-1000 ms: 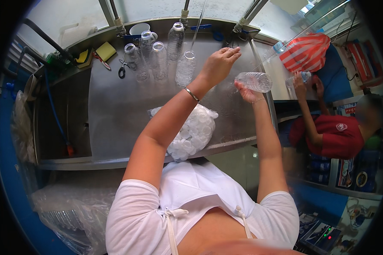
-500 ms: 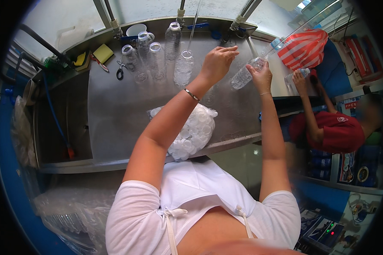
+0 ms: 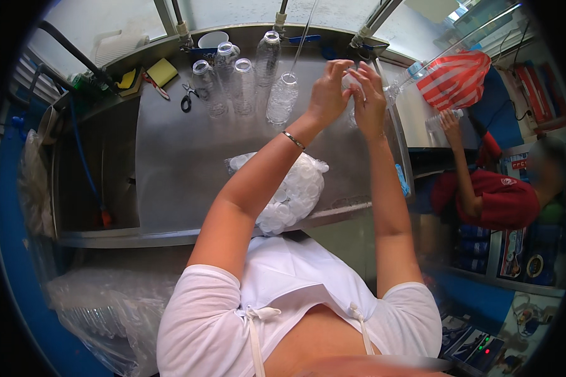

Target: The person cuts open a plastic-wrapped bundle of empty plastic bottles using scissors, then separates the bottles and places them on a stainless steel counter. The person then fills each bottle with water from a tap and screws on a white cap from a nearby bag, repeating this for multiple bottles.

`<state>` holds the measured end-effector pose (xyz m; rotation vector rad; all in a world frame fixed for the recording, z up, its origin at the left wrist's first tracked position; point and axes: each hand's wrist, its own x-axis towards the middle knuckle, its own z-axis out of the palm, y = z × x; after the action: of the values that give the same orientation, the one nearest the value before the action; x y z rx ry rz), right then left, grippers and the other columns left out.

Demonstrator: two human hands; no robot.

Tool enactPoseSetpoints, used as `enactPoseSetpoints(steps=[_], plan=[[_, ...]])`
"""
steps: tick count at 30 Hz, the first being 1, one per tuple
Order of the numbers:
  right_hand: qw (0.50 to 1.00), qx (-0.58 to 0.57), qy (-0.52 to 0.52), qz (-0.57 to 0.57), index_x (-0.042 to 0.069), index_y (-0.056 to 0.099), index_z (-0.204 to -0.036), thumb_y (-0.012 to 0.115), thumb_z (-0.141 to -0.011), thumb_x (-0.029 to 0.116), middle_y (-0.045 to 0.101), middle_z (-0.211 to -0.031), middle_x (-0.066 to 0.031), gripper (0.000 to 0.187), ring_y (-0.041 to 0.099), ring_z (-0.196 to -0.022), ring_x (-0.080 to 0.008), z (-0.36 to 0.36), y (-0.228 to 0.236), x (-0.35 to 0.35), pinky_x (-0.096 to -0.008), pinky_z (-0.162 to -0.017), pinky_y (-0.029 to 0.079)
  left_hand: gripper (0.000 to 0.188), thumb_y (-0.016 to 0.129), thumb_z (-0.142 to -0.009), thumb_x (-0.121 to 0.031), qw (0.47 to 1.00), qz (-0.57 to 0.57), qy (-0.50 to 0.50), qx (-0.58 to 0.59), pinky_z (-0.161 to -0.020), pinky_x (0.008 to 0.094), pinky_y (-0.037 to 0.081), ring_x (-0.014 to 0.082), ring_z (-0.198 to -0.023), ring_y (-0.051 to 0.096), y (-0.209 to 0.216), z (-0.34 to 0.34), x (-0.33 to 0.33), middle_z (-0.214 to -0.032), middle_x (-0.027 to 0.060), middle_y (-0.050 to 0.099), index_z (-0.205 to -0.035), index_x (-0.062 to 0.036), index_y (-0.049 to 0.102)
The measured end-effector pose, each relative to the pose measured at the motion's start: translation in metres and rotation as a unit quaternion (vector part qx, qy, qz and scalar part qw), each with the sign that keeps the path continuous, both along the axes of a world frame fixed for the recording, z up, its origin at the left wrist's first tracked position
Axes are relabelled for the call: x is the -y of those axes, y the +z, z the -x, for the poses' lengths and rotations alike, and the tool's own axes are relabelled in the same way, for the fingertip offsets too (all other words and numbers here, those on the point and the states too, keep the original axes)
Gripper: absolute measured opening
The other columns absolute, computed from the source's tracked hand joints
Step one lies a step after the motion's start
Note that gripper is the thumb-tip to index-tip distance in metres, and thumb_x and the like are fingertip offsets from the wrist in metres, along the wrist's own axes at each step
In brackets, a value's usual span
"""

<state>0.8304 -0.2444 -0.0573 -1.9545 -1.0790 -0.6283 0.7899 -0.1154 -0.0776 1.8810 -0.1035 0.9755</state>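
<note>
My left hand (image 3: pixel 329 92) and my right hand (image 3: pixel 370 99) meet over the far right part of the metal counter. Between them stands a clear plastic bottle (image 3: pixel 351 115), mostly covered by my fingers. My right hand is closed around its upper part. The fingers of my left hand are bent in at the bottle's top; whatever they pinch there is hidden. Left of my hands is another clear bottle (image 3: pixel 283 99) with a thin tube running up from its mouth. Under my left forearm lies a bag of white bottle caps (image 3: pixel 295 190).
Several clear bottles (image 3: pixel 243 91) stand at the back, near a white bowl (image 3: pixel 213 40). Scissors (image 3: pixel 187 98) and a yellow sponge (image 3: pixel 162 73) lie left of them, beside a sink (image 3: pixel 94 182). At right, a person in a red shirt (image 3: pixel 493 198) handles a bottle near a striped bag (image 3: pixel 456 78).
My left hand has moved right to meet my right hand at the bottle's top. The bottle has gone from tilted to more upright. The view has shifted slightly.
</note>
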Motion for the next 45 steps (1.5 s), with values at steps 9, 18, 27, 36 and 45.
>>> enactPoseSetpoints(steps=[9, 18, 27, 36, 45], plan=[[1.000, 0.012, -0.008, -0.004, 0.008, 0.066, -0.116, 0.069, -0.088, 0.005, 0.066, -0.121, -0.0106, 0.029, 0.064, -0.111, -0.0287, 0.002, -0.004, -0.025, -0.0371, -0.092, 0.052, 0.106, 0.081, -0.070, -0.010, 0.986, -0.017, 0.038, -0.161, -0.105, 0.0439, 0.044, 0.0442, -0.129, 0.046, -0.056, 0.051, 0.019, -0.144, 0.0299, 0.036, -0.153, -0.0048, 0.016], [0.939, -0.231, 0.192, -0.168, 0.000, 0.065, -0.120, 0.061, -0.097, 0.016, 0.067, -0.118, -0.0134, 0.028, 0.065, -0.109, -0.0241, 0.068, 0.076, 0.000, -0.0351, -0.088, 0.053, 0.088, 0.086, -0.065, -0.021, 0.988, 0.051, -0.068, -0.129, -0.082, 0.0392, 0.055, 0.0354, -0.098, 0.067, 0.013, 0.137, 0.001, -0.109, 0.0234, 0.064, -0.137, -0.0004, 0.040], [0.764, -0.459, 0.391, -0.228, 0.001, 0.063, -0.125, 0.054, -0.101, 0.026, 0.067, -0.114, -0.0135, 0.036, 0.065, -0.110, -0.0257, 0.121, 0.059, -0.043, -0.0351, -0.092, 0.054, 0.085, 0.085, -0.066, -0.030, 0.696, 0.467, -0.488, -0.245, -0.073, 0.0358, 0.059, 0.0245, -0.085, 0.070, 0.031, 0.223, -0.044, -0.103, 0.0181, 0.066, -0.132, 0.0062, 0.048], [0.908, -0.026, 0.418, 0.019, 0.001, 0.060, -0.088, 0.053, -0.099, 0.028, 0.057, -0.072, -0.0094, 0.030, 0.055, -0.062, -0.0248, 0.140, 0.092, -0.053, -0.0354, -0.061, 0.045, 0.082, 0.084, -0.065, -0.022, 0.562, 0.463, -0.623, -0.286, -0.074, 0.0360, 0.058, 0.0263, -0.078, 0.070, 0.030, 0.279, -0.084, -0.103, 0.0187, 0.067, -0.131, 0.0109, 0.048], [0.892, -0.277, 0.097, 0.343, -0.003, 0.053, -0.085, 0.043, -0.101, 0.028, 0.054, -0.067, -0.0175, 0.036, 0.053, -0.062, -0.0303, 0.148, 0.049, -0.073, -0.0402, -0.061, 0.044, 0.072, 0.081, -0.065, -0.014, 0.892, -0.089, -0.055, -0.439, -0.077, 0.0309, 0.055, 0.0184, -0.094, 0.070, 0.037, 0.293, -0.080, -0.100, 0.0177, 0.072, -0.127, 0.0072, 0.049]])
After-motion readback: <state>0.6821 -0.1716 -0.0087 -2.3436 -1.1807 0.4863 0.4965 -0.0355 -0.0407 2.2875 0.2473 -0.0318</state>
